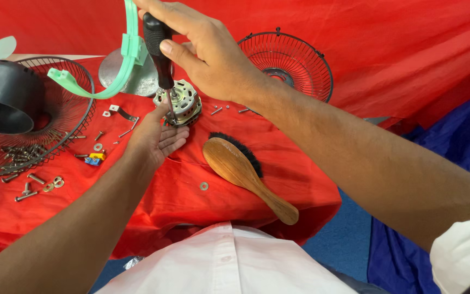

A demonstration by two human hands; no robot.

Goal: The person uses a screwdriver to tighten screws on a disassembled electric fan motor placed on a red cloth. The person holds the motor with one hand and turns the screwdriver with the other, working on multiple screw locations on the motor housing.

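A small metal fan motor (183, 101) sits on the red cloth (218, 185). My right hand (202, 49) grips a black-handled screwdriver (158, 49) held upright, its tip down on the motor's near side. My left hand (156, 137) lies palm up just in front of the motor, fingers touching its lower edge and steadying it.
A wooden brush with black bristles (243, 171) lies right of my left hand. Wire fan guards stand at the left (55, 136) and back right (295, 60). A black cone housing (4, 98), a green plastic ring (121, 60), a washer (204, 186) and several loose screws (28, 188) lie around.
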